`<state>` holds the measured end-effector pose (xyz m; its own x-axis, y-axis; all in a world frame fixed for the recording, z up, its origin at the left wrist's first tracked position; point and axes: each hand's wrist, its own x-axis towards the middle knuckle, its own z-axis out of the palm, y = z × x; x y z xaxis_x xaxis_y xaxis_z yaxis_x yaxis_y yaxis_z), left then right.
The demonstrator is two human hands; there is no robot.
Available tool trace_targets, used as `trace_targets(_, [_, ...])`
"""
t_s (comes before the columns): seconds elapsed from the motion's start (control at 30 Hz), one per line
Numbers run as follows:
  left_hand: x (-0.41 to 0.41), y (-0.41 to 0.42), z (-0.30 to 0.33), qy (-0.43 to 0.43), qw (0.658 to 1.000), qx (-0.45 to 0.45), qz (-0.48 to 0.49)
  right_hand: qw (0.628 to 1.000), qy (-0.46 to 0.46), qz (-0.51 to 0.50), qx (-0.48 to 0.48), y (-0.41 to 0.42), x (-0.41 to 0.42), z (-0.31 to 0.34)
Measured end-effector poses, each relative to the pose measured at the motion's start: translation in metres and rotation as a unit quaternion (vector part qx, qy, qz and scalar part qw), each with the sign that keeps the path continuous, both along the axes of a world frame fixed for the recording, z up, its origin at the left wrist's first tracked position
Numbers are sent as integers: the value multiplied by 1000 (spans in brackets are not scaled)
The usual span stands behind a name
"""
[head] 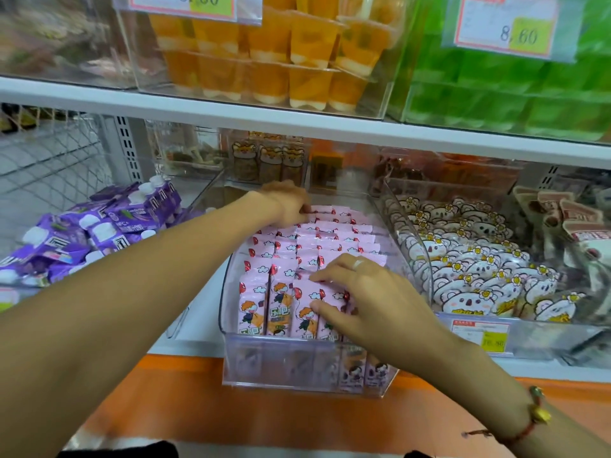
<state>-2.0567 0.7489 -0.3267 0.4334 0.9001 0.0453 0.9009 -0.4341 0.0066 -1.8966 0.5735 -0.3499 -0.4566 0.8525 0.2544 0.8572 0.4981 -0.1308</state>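
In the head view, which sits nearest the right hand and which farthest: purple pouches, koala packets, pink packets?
1. Pink packets: in the middle bin, touched by the right hand.
2. Koala packets: next bin, to its right.
3. Purple pouches: far left.

1. Our left grip [288, 202] reaches far forward on a stretched arm, palm down, fingers bent downward.
2. Our right grip [367, 292] lies nearer, palm down, fingers spread and nearly straight, forearm angled inward.

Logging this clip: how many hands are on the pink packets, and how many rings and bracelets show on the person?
Hands on the pink packets: 2 (left hand, right hand)
ring: 1
bracelet: 1
Total: 4
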Motion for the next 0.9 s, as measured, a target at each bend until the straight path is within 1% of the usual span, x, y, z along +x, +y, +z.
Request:
trace_targets(0.2, [3, -2, 4, -98, 994, 25, 50, 1000, 24, 2, -16, 2, -1, -1])
trace_targets(0.23, [3, -2, 4, -136, 989, 22, 62, 999, 28, 1, -18, 2, -2, -1])
trace_targets(0.3, [5, -3, 8, -257, 962, 4, 89, 999, 35, 0, -22, 2, -2, 0])
trace_targets(0.4, [4, -12, 18, -441, 891, -3, 108, 999, 43, 0, -24, 3, -2, 0])
trace_targets(0.43, [3, -18, 21, -494, 862, -3, 113, 999, 44, 0, -22, 3, -2, 0])
trace_targets(0.5, [1, -34, 23, -595, 792, -3, 135, 999, 46, -1, -19, 3, -1, -1])
trace_targets(0.53, [-1, -44, 22, -632, 761, 8, 147, 999, 46, 0, -17, 3, -1, -1])
trace_targets(0.57, [-2, -56, 21, -657, 738, 31, 155, 999, 45, 1, -15, 3, -1, -1])
trace_targets(0.7, [-4, -108, 14, -733, 661, 118, 110, 999, 48, 0, 2, 2, -2, 0])
trace_targets(0.73, [-5, -120, 13, -741, 650, 133, 104, 997, 74, -7, 16, 1, -3, 2])
trace_targets(0.77, [-5, -131, 11, -749, 640, 142, 98, 991, 126, -19, 34, 0, -5, 4])
trace_targets(0.8, [-7, -141, 10, -757, 632, 139, 90, 978, 198, -33, 49, -2, -6, 7])
trace_targets(0.83, [-7, -150, 9, -761, 631, 128, 81, 959, 274, -43, 52, -4, -7, 11])
trace_targets(0.87, [-7, -158, 8, -761, 636, 107, 73, 939, 339, -46, 34, -5, -8, 15])
trace_targets(0.9, [-7, -164, 7, -755, 648, 82, 65, 923, 382, -41, -4, -7, -10, 18])
